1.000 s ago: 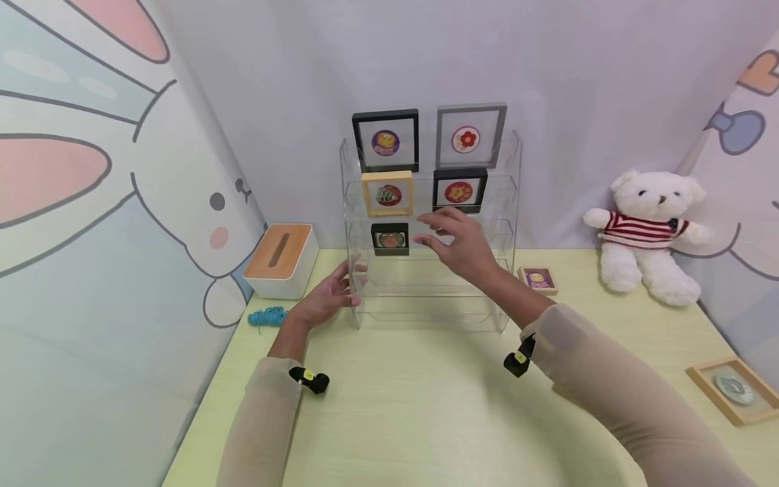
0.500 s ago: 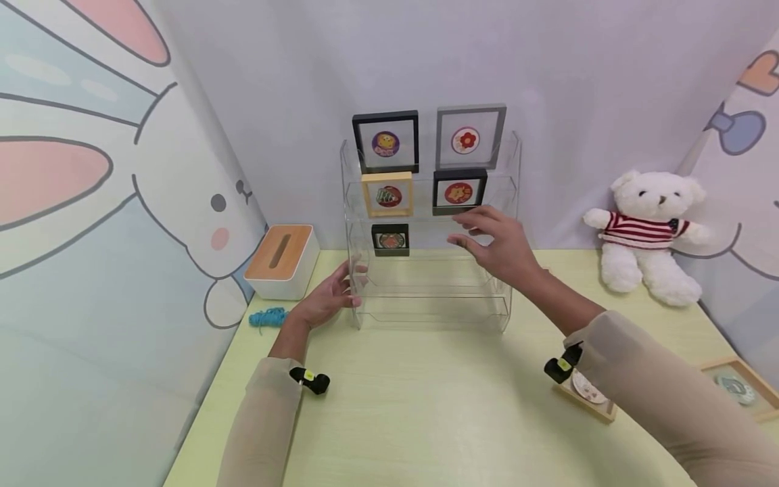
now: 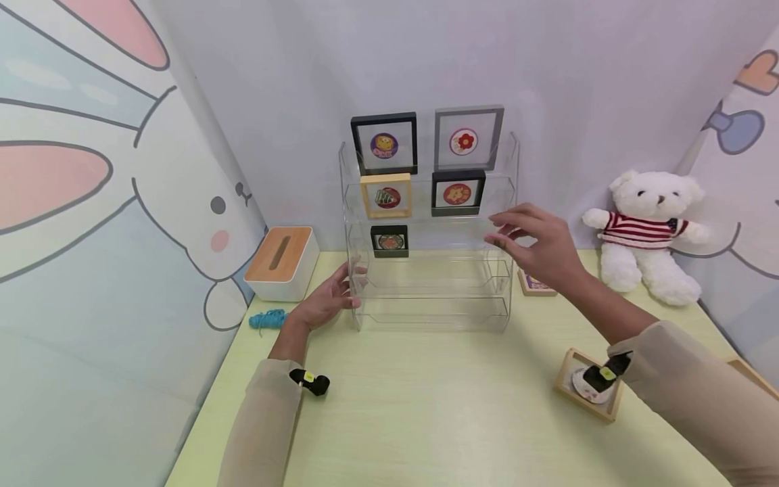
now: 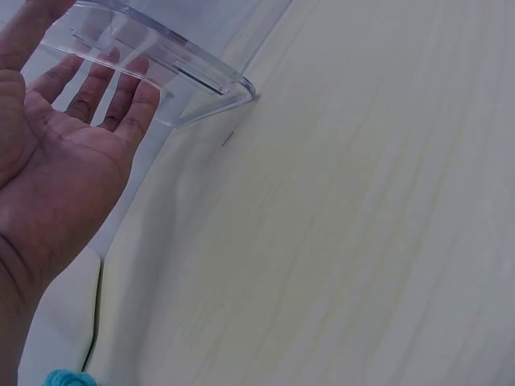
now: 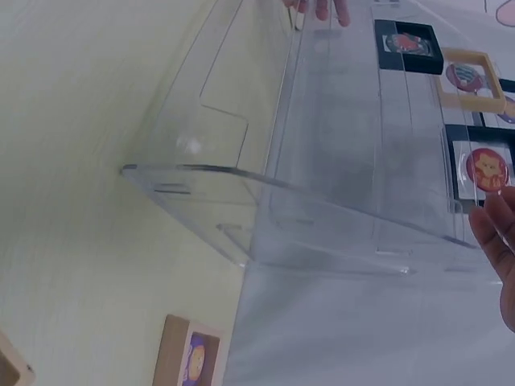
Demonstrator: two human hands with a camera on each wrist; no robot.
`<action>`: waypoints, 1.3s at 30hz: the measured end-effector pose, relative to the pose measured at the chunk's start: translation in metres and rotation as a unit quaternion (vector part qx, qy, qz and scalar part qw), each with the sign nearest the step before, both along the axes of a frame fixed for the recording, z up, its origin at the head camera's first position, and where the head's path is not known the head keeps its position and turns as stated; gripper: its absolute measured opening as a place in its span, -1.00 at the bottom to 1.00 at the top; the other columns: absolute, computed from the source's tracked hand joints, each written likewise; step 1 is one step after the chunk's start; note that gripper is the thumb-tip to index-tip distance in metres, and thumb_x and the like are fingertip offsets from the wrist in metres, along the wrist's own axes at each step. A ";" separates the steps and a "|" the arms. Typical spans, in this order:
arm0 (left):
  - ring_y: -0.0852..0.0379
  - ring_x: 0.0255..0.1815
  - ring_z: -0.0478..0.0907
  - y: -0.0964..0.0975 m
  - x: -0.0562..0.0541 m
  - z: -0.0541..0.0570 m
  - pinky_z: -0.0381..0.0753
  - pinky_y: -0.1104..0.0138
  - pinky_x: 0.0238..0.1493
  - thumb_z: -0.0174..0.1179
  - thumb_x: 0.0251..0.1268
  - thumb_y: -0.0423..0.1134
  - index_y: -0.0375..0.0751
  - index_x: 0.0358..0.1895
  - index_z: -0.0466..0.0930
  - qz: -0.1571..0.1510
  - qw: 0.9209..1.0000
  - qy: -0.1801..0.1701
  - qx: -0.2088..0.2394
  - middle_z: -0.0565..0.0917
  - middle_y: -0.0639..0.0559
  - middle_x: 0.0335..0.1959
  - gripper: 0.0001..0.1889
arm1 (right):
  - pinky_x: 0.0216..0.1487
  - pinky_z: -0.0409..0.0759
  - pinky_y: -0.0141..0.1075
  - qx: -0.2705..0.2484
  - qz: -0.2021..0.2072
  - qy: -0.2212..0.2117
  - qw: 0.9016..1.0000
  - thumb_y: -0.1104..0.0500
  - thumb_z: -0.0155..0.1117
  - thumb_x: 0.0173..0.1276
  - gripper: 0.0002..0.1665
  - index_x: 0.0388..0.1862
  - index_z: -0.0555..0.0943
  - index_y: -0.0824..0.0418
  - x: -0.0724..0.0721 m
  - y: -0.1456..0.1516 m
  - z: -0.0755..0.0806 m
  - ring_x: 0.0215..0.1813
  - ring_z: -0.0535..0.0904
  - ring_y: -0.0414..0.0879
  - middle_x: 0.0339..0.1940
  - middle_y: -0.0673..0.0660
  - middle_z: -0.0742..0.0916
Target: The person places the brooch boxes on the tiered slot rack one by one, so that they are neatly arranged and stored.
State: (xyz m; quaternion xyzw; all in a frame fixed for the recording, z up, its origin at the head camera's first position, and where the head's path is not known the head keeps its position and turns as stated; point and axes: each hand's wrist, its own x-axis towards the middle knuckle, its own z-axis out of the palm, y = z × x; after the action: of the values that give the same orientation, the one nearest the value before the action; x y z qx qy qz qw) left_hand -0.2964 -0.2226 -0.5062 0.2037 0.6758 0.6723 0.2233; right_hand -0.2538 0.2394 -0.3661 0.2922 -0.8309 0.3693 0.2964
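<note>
A clear tiered display rack (image 3: 432,308) stands on the table against the back wall. My left hand (image 3: 328,297) holds its left side panel, thumb near the front edge; in the left wrist view the fingers (image 4: 133,117) show partly through the plastic. My right hand (image 3: 538,247) is raised at the rack's right side, fingers loosely bent, thumb apart from them, holding nothing. Small picture frames stand on the rack: black (image 3: 385,143) and grey (image 3: 467,138) on top, yellow (image 3: 387,196) and black (image 3: 458,193) below, and a small black frame (image 3: 389,241) on the third tier.
A tissue box (image 3: 281,264) and a blue yarn bundle (image 3: 268,319) lie left of the rack. To the right are a small wooden frame (image 3: 538,287), another wooden frame (image 3: 572,385) near my right wrist, and a white teddy bear (image 3: 654,233).
My right hand has moved right, from beside the small black frame to the rack's right edge. My left hand and the frames on the rack have stayed put.
</note>
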 end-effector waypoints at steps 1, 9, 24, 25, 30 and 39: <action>-0.17 0.74 0.10 0.000 0.000 0.000 0.21 -0.07 0.64 0.28 0.47 -0.56 0.12 0.86 -0.15 0.000 1.000 0.001 0.000 0.10 -0.17 0.78 0.09 | -0.04 0.64 -0.65 0.003 -0.003 -0.005 1.000 0.42 0.68 0.23 -0.58 0.08 0.87 0.23 0.001 0.005 -0.001 -0.16 0.68 -0.44 -0.14 0.12 0.81; -0.21 0.76 0.08 0.001 0.001 0.002 0.09 -0.21 0.71 0.25 0.47 -0.58 0.07 0.86 -0.18 -0.002 1.000 -0.001 0.003 -0.02 -0.33 0.80 0.08 | -0.07 0.60 -0.68 0.000 -0.017 -0.022 1.000 0.48 0.68 0.18 -0.60 0.00 0.88 0.24 0.012 0.038 -0.010 -0.21 0.63 -0.52 -0.22 0.06 0.78; -0.13 0.72 0.11 0.000 0.001 0.000 0.10 -0.17 0.71 0.20 0.48 -0.62 0.07 0.86 -0.19 0.005 1.000 -0.004 -0.001 0.06 -0.21 0.80 0.07 | -0.15 0.57 -0.73 -0.011 -0.088 -0.084 0.993 0.36 0.62 0.35 -0.80 -0.05 0.88 0.30 -0.005 0.098 -0.063 -0.26 0.63 -0.61 -0.28 0.04 0.75; -0.13 0.72 0.11 0.001 0.001 0.001 0.10 -0.18 0.71 0.20 0.48 -0.62 0.07 0.86 -0.18 0.005 1.000 -0.004 0.000 0.06 -0.21 0.79 0.07 | -0.16 0.56 -0.73 -0.009 -0.095 -0.095 0.991 0.33 0.61 0.38 -0.81 -0.05 0.87 0.30 -0.007 0.102 -0.067 -0.26 0.62 -0.61 -0.27 0.09 0.76; -0.17 0.74 0.09 0.002 0.003 0.001 0.05 -0.25 0.72 0.26 0.46 -0.57 0.10 0.86 -0.18 0.004 1.000 -0.008 0.005 0.08 -0.18 0.78 0.10 | -0.23 0.52 -0.69 0.017 -0.141 -0.185 0.973 0.04 0.53 0.54 -0.68 0.07 0.86 0.23 -0.011 0.117 -0.085 -0.21 0.54 -0.66 -0.09 0.21 0.80; -0.19 0.75 0.08 0.002 0.002 0.000 -0.03 -0.32 0.74 0.17 0.45 -0.63 0.08 0.86 -0.19 0.009 1.000 -0.009 0.008 0.09 -0.17 0.78 0.08 | -0.27 0.59 -0.42 0.062 -0.145 -0.256 0.954 -0.03 0.45 0.61 -0.59 0.15 0.83 0.28 -0.029 0.129 -0.113 -0.07 0.80 0.07 0.07 0.39 0.80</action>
State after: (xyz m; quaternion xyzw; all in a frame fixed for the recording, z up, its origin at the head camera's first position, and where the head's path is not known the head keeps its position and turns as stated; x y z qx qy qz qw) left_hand -0.2942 -0.2202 -0.5063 0.1931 0.6702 0.6813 0.2223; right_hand -0.2833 0.3686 -0.4793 0.0820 -0.9338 0.3322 0.1049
